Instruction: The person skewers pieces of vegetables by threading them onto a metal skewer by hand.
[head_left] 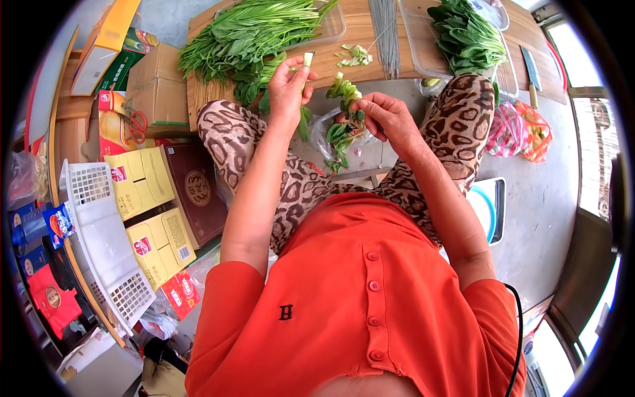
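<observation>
L hand (288, 89) pinched a pale stem (308, 59) w/ curled fingers; R hand (389, 120), fingertips nearly tog., touched leafy greens (343, 92), hold unclear.

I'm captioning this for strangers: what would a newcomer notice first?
Probably the bright red shirt, filling the lower middle. Above it, the left hand holds a pale-green stalk and the right hand pinches a leafy clump. A large green bunch lies upper left.

1. I see a cleaver (531, 69) near the right end of the worktop (360, 26).
2. Plastic bags (508, 130) show by its near right corner.
3. Off its left edge: scissors (137, 126) by a cardboard box (159, 86).
4. I also see a white rack (106, 231) beside yellow cartons (140, 184).
</observation>
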The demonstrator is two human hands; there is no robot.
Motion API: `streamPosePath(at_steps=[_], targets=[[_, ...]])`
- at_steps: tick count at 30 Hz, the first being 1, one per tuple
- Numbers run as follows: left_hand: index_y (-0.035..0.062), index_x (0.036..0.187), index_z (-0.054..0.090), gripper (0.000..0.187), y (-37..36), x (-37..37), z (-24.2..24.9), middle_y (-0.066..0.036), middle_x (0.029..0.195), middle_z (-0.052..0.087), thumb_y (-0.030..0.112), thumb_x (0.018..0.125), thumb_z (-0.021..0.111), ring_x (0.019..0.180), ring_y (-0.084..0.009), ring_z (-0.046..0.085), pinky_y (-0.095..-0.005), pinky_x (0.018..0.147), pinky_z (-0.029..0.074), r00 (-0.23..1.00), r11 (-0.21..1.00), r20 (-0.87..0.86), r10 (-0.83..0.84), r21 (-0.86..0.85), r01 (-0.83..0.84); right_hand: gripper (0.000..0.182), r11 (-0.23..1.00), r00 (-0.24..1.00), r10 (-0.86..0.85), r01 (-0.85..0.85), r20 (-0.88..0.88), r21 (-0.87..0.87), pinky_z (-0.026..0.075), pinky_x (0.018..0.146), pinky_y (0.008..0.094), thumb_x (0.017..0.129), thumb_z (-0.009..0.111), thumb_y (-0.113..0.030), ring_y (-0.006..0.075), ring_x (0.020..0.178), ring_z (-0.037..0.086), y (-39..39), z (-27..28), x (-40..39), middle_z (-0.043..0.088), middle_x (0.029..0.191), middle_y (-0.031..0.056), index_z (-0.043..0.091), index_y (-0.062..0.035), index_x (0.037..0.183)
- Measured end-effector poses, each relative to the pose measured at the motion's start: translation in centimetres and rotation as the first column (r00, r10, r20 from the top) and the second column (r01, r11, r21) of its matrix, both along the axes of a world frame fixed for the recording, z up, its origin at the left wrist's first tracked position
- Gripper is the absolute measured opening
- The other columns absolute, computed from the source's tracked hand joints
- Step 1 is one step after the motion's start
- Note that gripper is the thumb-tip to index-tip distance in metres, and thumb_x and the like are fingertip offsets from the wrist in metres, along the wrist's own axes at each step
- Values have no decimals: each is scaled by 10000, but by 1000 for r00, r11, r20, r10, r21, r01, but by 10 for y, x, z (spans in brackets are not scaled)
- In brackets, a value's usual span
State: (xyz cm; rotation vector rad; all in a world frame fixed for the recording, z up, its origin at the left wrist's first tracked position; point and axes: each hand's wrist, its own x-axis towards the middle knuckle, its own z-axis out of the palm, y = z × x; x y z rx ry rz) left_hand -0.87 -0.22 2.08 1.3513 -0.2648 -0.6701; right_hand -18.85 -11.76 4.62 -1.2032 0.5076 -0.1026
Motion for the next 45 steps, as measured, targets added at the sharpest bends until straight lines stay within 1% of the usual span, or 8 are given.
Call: streamPosePath(at_steps=[19,28,30,34,37,38,39,45], targets=[[61,1041,599,144,-2,-3,1,-46,795,620,135,926,555,496,-61,481,-176,392,332,990,989,6,-139,52,139,192,1000,1000,4,-5,-24,-12,262,409,196,947,509,-173,37,446,358,1,-3,0,467,550,-27,615,-16,918],[25,980,684,190,-10,-5,-8,-36,818,611,167,861,642,583,-103,557,-248,527,445,925,961,367,-100,277,-6,185,1000,999,-13,12,-39,-21,265,411,197,943,513,-170,37,447,366,-1,-1,0,479,551,-24,619,-20,917],[20,993,681,221,-11,-5,-13,-68,849,631,177,837,667,725,-176,603,-286,655,479,624,973,774,-104,209,-97,185,1000,999,-18,17,-37,-19,265,412,196,943,513,-170,37,448,367,-1,-1,0,481,552,-24,618,-20,919],[-7,1055,654,256,-10,-9,-5,-70,940,623,158,860,647,886,-157,594,-252,784,459,632,945,746,-209,321,-67,186,999,999,-36,35,-33,-20,264,414,195,944,511,-171,37,448,366,-1,-1,0,487,553,-23,617,-19,926],[10,1059,660,254,-11,-7,-6,-42,923,615,194,888,620,756,-113,570,-224,639,450,621,964,761,-186,262,-33,186,999,999,-33,32,-29,-28,262,415,194,944,510,-171,36,448,361,-2,0,-1,488,553,-23,616,-18,933],[21,1077,653,265,-9,-8,1,-22,897,599,216,909,590,692,-85,522,-203,572,405,875,967,442,-196,233,99,186,999,999,-32,31,-28,-28,262,415,194,944,510,-171,36,448,361,-2,0,-1,488,553,-23,616,-18,933],[32,1096,645,277,-8,-8,7,-2,871,583,238,930,561,628,-56,474,-182,505,359,975,967,47,-216,152,207,186,999,999,-38,37,-28,-25,261,415,194,945,510,-170,35,448,360,-1,2,-1,485,552,-24,615,-17,933],[29,1195,568,335,-6,-3,18,39,810,536,260,970,480,568,-34,377,-162,455,271,945,963,-189,-265,-92,252,181,1000,1000,-23,23,15,-8,257,413,195,947,508,-169,34,448,357,1,8,-2,466,545,-34,614,-24,927]])
